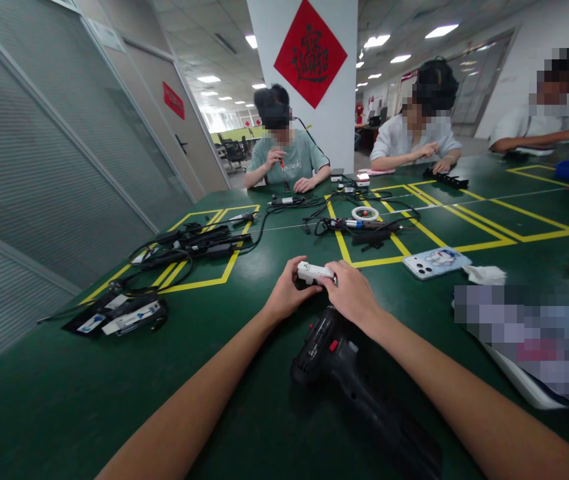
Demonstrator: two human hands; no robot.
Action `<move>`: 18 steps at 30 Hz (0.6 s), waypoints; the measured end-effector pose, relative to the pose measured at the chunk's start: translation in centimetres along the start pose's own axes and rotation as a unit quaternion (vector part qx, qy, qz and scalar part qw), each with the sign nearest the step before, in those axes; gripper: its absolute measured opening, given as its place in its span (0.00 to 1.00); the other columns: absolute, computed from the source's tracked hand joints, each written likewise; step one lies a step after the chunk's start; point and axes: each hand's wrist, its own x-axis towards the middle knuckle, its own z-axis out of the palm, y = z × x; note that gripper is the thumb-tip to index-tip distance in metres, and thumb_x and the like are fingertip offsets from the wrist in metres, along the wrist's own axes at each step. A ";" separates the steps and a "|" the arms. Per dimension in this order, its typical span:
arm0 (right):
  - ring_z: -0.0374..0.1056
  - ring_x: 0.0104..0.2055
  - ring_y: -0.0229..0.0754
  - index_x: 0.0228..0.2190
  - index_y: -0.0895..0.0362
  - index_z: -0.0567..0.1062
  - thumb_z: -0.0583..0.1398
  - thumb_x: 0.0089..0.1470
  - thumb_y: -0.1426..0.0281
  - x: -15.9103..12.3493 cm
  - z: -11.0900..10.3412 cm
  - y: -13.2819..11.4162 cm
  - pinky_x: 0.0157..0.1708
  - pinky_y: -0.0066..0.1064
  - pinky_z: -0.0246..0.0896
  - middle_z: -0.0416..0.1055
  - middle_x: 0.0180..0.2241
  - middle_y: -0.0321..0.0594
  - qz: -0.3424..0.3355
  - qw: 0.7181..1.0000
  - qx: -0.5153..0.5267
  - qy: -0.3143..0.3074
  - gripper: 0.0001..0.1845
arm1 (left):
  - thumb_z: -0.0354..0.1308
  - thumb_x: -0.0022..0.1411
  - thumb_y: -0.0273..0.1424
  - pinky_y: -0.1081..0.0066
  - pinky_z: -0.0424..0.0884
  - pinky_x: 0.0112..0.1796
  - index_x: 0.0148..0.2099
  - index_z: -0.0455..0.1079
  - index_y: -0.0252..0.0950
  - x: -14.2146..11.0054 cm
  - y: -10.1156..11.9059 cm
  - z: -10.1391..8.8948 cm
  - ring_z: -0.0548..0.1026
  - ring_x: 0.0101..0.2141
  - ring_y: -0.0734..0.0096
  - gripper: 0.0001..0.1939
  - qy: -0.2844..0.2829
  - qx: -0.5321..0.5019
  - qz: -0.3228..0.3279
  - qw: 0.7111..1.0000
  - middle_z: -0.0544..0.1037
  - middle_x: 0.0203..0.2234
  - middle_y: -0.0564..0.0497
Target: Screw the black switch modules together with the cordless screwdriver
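My left hand point(289, 290) and my right hand point(351, 293) both grip a small white device point(314, 272) just above the green table point(244, 320). The left fingers curl around its left end, the right fingers cover its right end. A black power drill point(339, 367) lies on the table between my forearms, directly below the hands, its body running toward me.
A phone in a white patterned case point(435, 261) and a crumpled tissue point(485, 274) lie to the right. Black cables and chargers point(194, 241) sit at the left, flat packets point(119, 317) nearer. A white ring and tools point(365, 220) lie ahead. Three people sit across the table.
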 end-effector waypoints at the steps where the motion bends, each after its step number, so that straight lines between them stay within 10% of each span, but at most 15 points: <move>1: 0.66 0.38 0.42 0.38 0.56 0.72 0.54 0.56 0.65 -0.1 -0.1 -0.2 0.36 0.29 0.56 0.71 0.36 0.41 0.012 0.999 0.027 0.024 0.11 | 0.57 0.59 0.37 0.54 0.70 0.44 0.61 0.52 0.37 0.1 -0.1 0.0 0.71 0.44 0.59 0.31 0.002 0.005 -0.002 1.000 0.69 0.48 0.43; 8: 0.65 0.30 0.39 0.36 0.57 0.73 0.52 0.57 0.61 -1.4 0.2 -1.5 0.29 0.27 0.55 0.72 0.30 0.38 0.104 0.964 0.227 0.096 0.15 | 0.55 0.60 0.39 0.53 0.67 0.46 0.56 0.59 0.35 0.4 0.2 -1.7 0.70 0.46 0.58 0.25 -0.051 0.103 -0.021 0.993 0.69 0.49 0.43; 18: 0.64 0.31 0.39 0.35 0.56 0.73 0.52 0.56 0.61 -1.7 1.2 -1.3 0.30 0.27 0.55 0.72 0.31 0.38 0.091 0.966 0.213 0.112 0.14 | 0.50 0.55 0.53 0.59 0.69 0.39 0.45 0.69 0.32 -0.6 0.4 -9.1 0.74 0.35 0.60 0.30 -0.162 0.310 -0.173 0.921 0.76 0.37 0.43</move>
